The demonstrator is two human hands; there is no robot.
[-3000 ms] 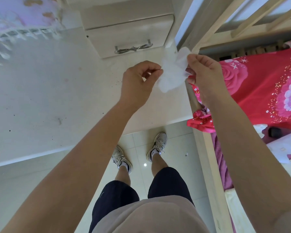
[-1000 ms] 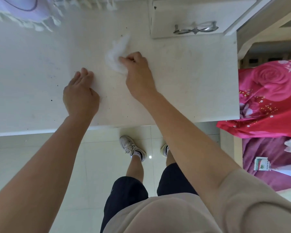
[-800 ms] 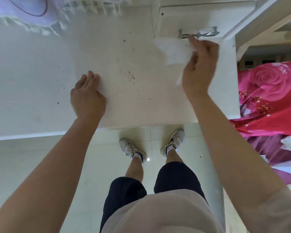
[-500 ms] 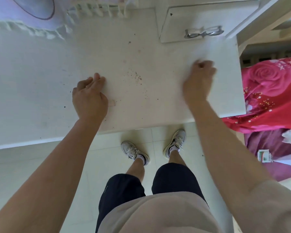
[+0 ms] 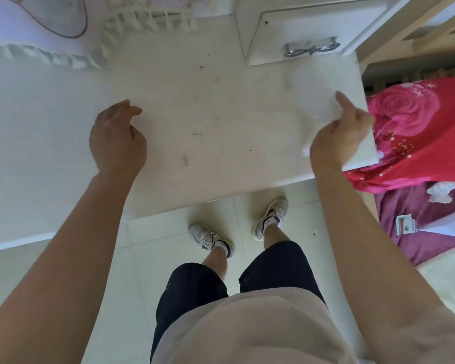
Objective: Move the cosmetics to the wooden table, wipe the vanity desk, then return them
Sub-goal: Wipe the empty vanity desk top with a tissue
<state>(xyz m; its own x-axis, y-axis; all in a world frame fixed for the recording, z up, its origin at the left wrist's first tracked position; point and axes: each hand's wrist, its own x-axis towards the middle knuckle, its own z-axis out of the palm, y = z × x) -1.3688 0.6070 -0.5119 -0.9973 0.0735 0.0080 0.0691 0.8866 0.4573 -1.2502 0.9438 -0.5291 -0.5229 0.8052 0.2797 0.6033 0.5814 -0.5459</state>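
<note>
Where the desk (image 5: 221,132) ends, tissue (image 5: 317,107) under right hand (image 5: 338,137).

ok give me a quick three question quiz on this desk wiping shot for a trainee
1. True or false: the left hand holds the white wipe.
2. Where do dark specks remain on the vanity desk? A) near its middle B) only at its far left end C) nowhere
3. Fill in: the metal handle is on the ____ at the back right of the desk.

Key: 1 false, the right hand holds it; 2 A; 3 drawer
</note>
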